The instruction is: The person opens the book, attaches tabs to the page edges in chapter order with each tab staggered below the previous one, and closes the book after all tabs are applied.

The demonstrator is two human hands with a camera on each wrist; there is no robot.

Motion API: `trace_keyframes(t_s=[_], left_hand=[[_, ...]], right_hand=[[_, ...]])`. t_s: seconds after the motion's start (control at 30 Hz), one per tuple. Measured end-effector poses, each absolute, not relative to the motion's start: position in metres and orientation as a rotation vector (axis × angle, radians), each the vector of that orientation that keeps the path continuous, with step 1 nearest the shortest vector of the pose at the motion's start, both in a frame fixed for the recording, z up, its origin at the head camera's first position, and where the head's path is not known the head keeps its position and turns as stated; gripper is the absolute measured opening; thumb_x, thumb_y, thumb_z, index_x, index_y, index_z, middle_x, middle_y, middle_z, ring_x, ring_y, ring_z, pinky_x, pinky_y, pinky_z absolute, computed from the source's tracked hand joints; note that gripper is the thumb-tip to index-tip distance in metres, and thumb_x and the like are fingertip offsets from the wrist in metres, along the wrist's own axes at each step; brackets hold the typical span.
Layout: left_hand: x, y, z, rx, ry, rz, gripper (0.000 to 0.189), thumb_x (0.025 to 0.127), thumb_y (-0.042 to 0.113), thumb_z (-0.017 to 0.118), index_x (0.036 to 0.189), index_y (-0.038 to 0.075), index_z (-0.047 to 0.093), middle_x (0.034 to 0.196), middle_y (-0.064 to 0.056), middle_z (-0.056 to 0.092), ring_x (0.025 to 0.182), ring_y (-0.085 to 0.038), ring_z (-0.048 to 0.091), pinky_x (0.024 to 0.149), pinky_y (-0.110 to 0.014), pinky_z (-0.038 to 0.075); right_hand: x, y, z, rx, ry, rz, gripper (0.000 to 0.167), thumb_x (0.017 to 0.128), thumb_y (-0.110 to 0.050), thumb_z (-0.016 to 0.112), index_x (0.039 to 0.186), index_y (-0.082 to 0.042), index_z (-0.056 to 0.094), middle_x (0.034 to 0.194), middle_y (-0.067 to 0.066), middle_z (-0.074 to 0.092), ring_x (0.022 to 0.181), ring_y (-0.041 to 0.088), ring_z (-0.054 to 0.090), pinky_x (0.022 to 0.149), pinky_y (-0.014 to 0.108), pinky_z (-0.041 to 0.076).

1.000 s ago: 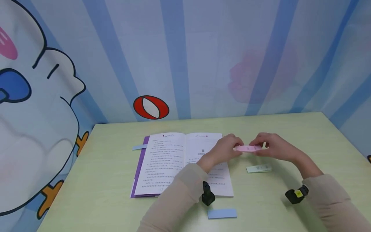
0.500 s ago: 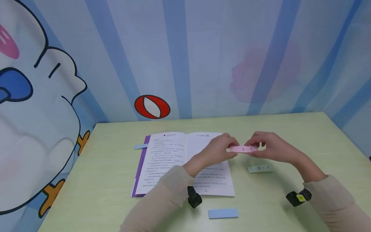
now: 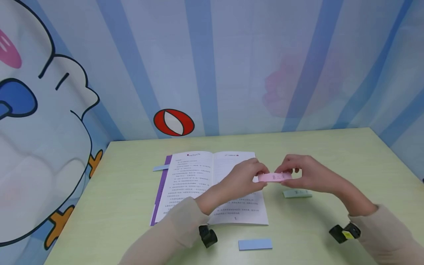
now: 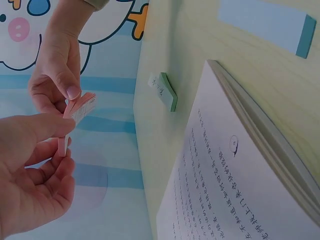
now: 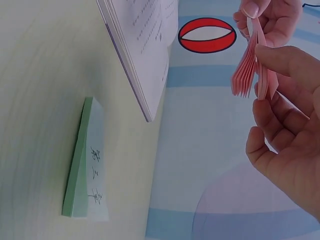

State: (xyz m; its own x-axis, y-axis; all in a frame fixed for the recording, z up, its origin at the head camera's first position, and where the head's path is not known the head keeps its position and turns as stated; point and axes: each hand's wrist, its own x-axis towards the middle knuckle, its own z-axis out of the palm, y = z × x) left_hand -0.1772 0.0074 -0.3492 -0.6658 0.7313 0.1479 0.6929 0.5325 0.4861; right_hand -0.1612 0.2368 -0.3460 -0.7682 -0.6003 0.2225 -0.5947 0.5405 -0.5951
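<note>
My left hand point(image 3: 244, 178) pinches the left end of the pink pad point(image 3: 273, 177) between thumb and fingers; the gap is no wider than the pad. My right hand point(image 3: 309, 173) grips the other end in the same way, thumb against fingers. The right wrist view shows the pad's leaves point(image 5: 242, 75) fanned apart, with the remaining fingers of my right hand bent and loose.

Compared with half a second ago, I have lowered the pad in view and brought it slightly left, and both hands have shifted with it. The blue pad, the book and the green pad lie as they did.

The pink pad is off the table point(image 3: 347, 154), just beyond the green pad in view, its left end at the book's right page edge. Its long axis runs left to right across my front, nearly level, right end a shade higher. The marked face is turned toward me; I cannot read the marks.

Nearest me on the table is the blue pad point(image 3: 255, 244), flat. Next, the book point(image 3: 188, 184) lies open. The green pad point(image 3: 297, 193), bearing handwriting, sits just right of it. Farthest, a red and white ball point(image 3: 173, 122) is printed on the backdrop point(image 3: 238, 73).
</note>
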Motion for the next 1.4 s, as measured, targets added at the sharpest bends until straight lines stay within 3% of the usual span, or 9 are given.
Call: trace_keyframes(t_s=[0.97,1.4], left_hand=[[-0.129,-0.031,-0.358,1.297,2.643,0.994,0.018,0.079,0.011,0.072,0.096,0.010,0.066,0.083,0.007,0.054,0.076,-0.004,0.049,0.069,-0.010,0.039],[-0.113,-0.041,-0.366,1.324,2.673,1.051,0.018,0.076,0.013,0.074,0.092,0.011,0.067,0.080,0.007,0.054,0.074,-0.006,0.051,0.069,-0.009,0.037]], right_hand=[[-0.119,0.206,-0.352,-1.140,2.602,-1.200,0.021,0.081,-0.016,0.073,0.101,-0.020,0.070,0.087,-0.011,0.057,0.073,0.006,0.052,0.057,0.023,0.045],[-0.106,0.195,-0.356,-1.230,2.643,-1.161,0.024,0.077,-0.015,0.077,0.101,-0.019,0.071,0.087,-0.015,0.055,0.076,0.003,0.051,0.062,0.020,0.047]])
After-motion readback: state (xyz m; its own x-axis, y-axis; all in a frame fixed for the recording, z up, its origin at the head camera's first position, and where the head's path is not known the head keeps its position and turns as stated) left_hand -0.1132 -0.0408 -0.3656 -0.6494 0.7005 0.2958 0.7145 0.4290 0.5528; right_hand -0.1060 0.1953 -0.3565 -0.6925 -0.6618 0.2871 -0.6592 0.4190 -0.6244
